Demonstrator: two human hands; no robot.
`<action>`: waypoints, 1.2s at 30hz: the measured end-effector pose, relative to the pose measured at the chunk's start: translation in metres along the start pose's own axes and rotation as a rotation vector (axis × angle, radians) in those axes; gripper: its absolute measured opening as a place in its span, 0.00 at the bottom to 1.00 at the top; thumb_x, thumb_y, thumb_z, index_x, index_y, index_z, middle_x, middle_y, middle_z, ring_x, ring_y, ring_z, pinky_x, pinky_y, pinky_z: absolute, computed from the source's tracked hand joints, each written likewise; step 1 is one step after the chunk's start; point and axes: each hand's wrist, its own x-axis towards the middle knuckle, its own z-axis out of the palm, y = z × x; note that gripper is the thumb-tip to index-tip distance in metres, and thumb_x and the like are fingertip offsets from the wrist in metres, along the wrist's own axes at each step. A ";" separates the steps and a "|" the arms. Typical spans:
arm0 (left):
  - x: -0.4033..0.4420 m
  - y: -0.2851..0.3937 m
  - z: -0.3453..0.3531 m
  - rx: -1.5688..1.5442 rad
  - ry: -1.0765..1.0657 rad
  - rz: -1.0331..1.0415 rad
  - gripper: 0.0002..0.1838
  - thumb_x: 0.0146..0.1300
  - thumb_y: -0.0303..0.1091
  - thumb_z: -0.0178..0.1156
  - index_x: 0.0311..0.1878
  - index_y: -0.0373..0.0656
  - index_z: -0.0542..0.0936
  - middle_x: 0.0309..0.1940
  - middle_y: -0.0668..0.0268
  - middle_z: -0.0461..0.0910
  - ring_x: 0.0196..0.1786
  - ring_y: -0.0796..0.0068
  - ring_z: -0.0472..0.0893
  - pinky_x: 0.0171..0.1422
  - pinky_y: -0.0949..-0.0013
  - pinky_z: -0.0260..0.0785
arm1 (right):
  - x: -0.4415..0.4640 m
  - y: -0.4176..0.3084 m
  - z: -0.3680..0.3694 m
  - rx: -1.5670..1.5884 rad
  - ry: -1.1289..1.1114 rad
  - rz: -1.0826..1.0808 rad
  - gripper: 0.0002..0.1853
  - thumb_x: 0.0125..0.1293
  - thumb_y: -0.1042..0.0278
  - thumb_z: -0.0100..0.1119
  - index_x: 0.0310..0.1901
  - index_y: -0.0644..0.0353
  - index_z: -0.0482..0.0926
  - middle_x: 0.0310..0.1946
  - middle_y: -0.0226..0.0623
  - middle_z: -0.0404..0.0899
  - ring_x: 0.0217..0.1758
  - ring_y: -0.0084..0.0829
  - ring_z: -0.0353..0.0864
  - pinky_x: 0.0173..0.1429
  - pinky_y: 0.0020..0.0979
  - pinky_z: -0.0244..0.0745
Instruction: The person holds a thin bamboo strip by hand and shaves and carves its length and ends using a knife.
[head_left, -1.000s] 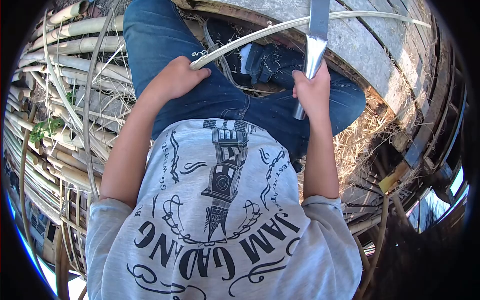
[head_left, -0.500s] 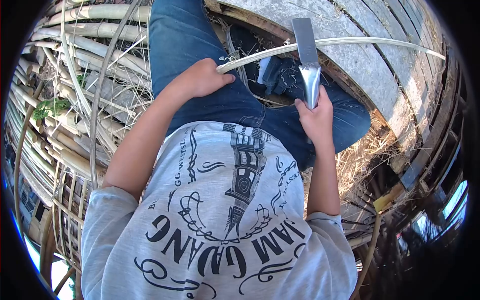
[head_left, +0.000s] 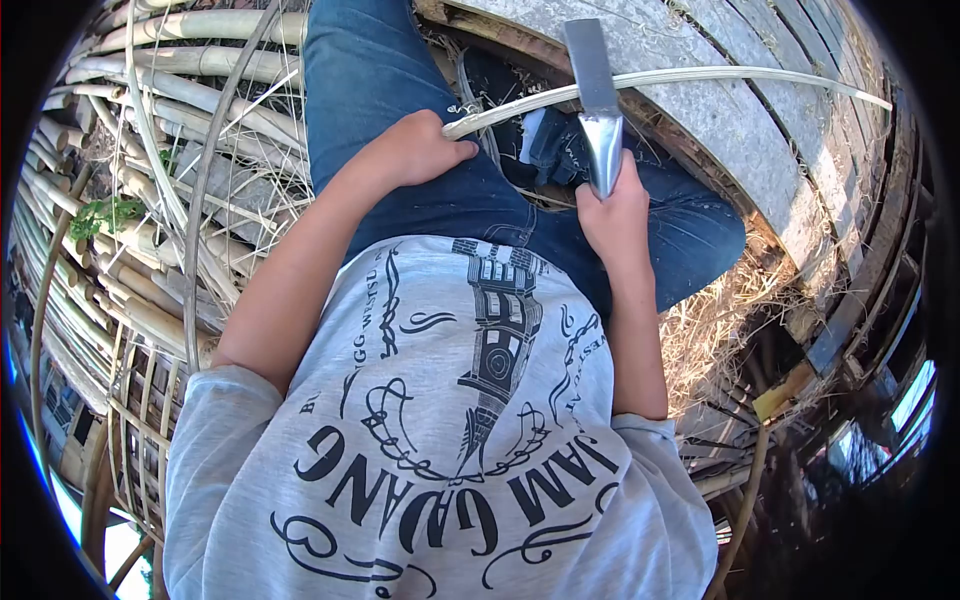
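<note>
Grey, flat metal blade (head_left: 592, 68) now crosses the pale, slender plant-fibre strip (head_left: 702, 75) nearer my left hand (head_left: 418, 150), shortening the stretch between; those fingers grip one end, my right hand (head_left: 614, 218) the shiny metal handle (head_left: 603, 150).

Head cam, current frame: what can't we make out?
All head view:
- Near end of the strip: hidden inside the left hand.
- Lower handle: covered by the right hand.
- Whether blade touches strip: blade hides the crossing.
- Lower-right background: too dark and blurred.
</note>
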 end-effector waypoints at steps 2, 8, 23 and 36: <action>0.002 0.000 -0.005 -0.009 -0.041 0.016 0.34 0.56 0.54 0.66 0.38 0.21 0.79 0.32 0.43 0.83 0.39 0.54 0.84 0.47 0.60 0.73 | -0.010 -0.020 -0.006 -0.205 -0.223 -0.051 0.18 0.54 0.71 0.61 0.46 0.63 0.70 0.36 0.61 0.81 0.44 0.62 0.79 0.48 0.54 0.74; -0.009 0.007 -0.003 -0.014 -0.035 -0.023 0.30 0.59 0.52 0.63 0.40 0.25 0.82 0.37 0.38 0.82 0.45 0.43 0.82 0.53 0.55 0.74 | 0.003 -0.005 -0.003 0.077 0.121 0.007 0.11 0.56 0.74 0.61 0.38 0.67 0.72 0.27 0.51 0.80 0.31 0.47 0.84 0.39 0.38 0.75; -0.034 0.005 0.027 0.387 0.254 0.338 0.18 0.62 0.47 0.61 0.31 0.40 0.78 0.19 0.54 0.79 0.26 0.50 0.81 0.32 0.52 0.74 | -0.004 -0.005 -0.005 -0.085 0.122 -0.246 0.14 0.54 0.76 0.61 0.43 0.60 0.72 0.28 0.49 0.81 0.33 0.54 0.82 0.37 0.44 0.76; -0.033 -0.001 0.026 0.233 0.296 0.381 0.14 0.63 0.41 0.61 0.31 0.38 0.80 0.20 0.49 0.78 0.27 0.45 0.80 0.34 0.50 0.72 | -0.008 -0.006 -0.013 -0.272 0.077 -0.224 0.15 0.53 0.61 0.70 0.33 0.62 0.77 0.29 0.46 0.82 0.31 0.49 0.83 0.35 0.45 0.77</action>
